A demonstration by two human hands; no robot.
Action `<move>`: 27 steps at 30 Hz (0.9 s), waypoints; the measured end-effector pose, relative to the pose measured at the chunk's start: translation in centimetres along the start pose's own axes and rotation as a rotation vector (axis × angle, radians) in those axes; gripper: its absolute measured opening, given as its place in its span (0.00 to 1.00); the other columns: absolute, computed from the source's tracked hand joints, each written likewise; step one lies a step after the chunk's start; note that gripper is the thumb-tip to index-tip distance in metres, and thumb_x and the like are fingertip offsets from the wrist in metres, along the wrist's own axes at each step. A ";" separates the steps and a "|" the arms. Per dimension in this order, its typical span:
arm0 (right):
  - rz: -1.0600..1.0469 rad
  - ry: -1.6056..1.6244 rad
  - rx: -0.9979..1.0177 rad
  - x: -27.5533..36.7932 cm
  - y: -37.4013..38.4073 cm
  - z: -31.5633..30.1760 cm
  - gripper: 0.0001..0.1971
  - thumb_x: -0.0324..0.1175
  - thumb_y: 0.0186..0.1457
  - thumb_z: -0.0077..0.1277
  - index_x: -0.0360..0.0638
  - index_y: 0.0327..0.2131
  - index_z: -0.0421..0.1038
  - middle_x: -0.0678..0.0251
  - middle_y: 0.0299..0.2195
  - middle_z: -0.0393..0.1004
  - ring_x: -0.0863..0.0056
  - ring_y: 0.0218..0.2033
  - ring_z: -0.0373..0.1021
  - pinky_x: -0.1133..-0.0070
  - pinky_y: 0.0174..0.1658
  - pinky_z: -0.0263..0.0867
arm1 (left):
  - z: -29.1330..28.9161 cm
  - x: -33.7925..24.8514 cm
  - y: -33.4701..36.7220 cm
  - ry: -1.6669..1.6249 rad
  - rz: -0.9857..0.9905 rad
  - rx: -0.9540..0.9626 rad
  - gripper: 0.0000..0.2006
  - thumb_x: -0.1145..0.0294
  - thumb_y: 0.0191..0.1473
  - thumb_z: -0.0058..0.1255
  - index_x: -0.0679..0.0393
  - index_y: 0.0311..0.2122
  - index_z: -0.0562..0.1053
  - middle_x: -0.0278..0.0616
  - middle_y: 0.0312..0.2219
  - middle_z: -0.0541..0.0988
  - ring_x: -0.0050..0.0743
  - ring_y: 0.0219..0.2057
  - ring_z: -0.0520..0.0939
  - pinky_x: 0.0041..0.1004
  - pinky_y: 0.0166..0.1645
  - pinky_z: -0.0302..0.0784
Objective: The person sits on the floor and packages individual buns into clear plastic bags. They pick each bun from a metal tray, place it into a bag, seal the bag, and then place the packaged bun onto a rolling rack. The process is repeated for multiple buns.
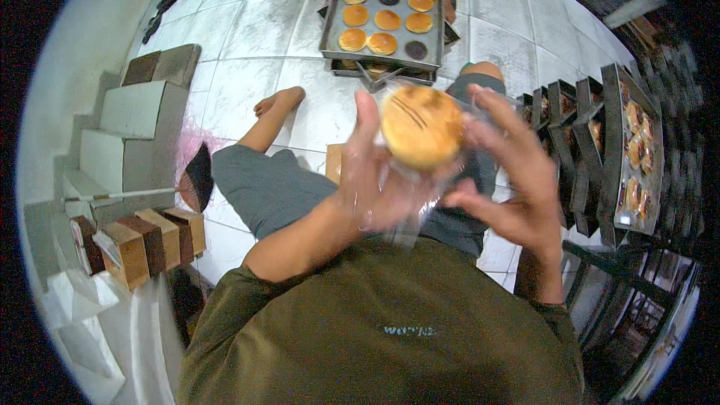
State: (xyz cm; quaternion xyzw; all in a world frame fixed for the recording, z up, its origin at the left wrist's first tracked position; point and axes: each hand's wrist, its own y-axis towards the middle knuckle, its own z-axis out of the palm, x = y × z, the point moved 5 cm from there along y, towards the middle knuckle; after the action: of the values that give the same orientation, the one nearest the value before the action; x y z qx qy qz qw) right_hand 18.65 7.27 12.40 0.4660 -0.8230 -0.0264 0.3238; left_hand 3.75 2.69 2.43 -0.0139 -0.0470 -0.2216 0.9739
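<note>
The round golden-brown bun [421,126] with dark scored lines on its crust sits raised in front of the chest, half inside a thin clear plastic wrapper [401,206]. It lies between both hands. The left hand [371,180] cups it from about seven o'clock, fingers closed around the wrapper and the bun's lower edge. The right hand [517,180] stands at four o'clock of the bun — fingers spread and curled, thumb and fingertips pinching the film at its right rim. Being round, the bun shows no long axis. The left hand is the nearer, lying under it. At twelve o'clock, well apart on the white tiled floor [247,30], a grey metal baking tray [330,30] carries more buns.
</note>
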 end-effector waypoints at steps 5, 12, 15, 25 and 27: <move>0.348 0.284 -0.324 -5.6 -6.8 -0.1 0.19 0.41 0.52 0.66 0.37 0.43 0.82 0.59 0.37 0.83 0.70 0.38 0.79 0.75 0.44 0.72 | -4.2 2.1 -0.8 0.356 0.011 -0.250 0.52 0.26 0.51 0.53 0.51 0.71 0.55 0.45 0.64 0.69 0.46 0.57 0.77 0.52 0.63 0.72; 0.955 0.650 -0.340 -16.5 -12.4 5.8 0.17 0.42 0.57 0.65 0.35 0.39 0.83 0.72 0.28 0.81 0.87 0.28 0.71 0.85 0.32 0.66 | -13.4 -2.8 6.8 1.221 -0.031 -0.709 0.16 0.57 0.60 0.63 0.61 0.40 0.80 0.34 0.32 0.83 0.18 0.34 0.81 0.20 0.39 0.78; 0.957 0.660 -0.287 -17.9 -11.0 6.3 0.15 0.40 0.57 0.65 0.36 0.37 0.83 0.71 0.27 0.80 0.87 0.27 0.70 0.84 0.31 0.66 | -12.7 -2.7 9.5 1.216 0.003 -0.587 0.13 0.61 0.58 0.65 0.61 0.39 0.80 0.34 0.32 0.83 0.20 0.33 0.82 0.21 0.37 0.79; 1.145 1.269 -0.700 -19.2 -9.2 7.6 0.07 0.31 0.53 0.64 0.39 0.28 0.78 0.70 0.24 0.76 0.86 0.21 0.65 0.87 0.25 0.59 | -9.2 -6.4 9.1 1.183 0.074 -0.646 0.09 0.65 0.57 0.64 0.59 0.35 0.78 0.37 0.33 0.82 0.26 0.36 0.82 0.35 0.50 0.82; 1.078 1.321 -0.673 -19.9 -7.5 7.7 0.06 0.31 0.53 0.64 0.40 0.27 0.78 0.71 0.24 0.76 0.86 0.21 0.64 0.87 0.25 0.58 | -9.1 -7.2 9.7 1.153 0.079 -0.786 0.09 0.66 0.57 0.64 0.59 0.37 0.79 0.38 0.35 0.82 0.28 0.39 0.82 0.34 0.50 0.82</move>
State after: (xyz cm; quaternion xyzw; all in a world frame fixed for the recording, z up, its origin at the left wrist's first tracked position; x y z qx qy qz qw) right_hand 27.09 16.61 -6.35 -0.1796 -0.5255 0.1619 0.8157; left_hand 2.26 14.14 -7.44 -0.2473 0.5616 -0.1587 0.7735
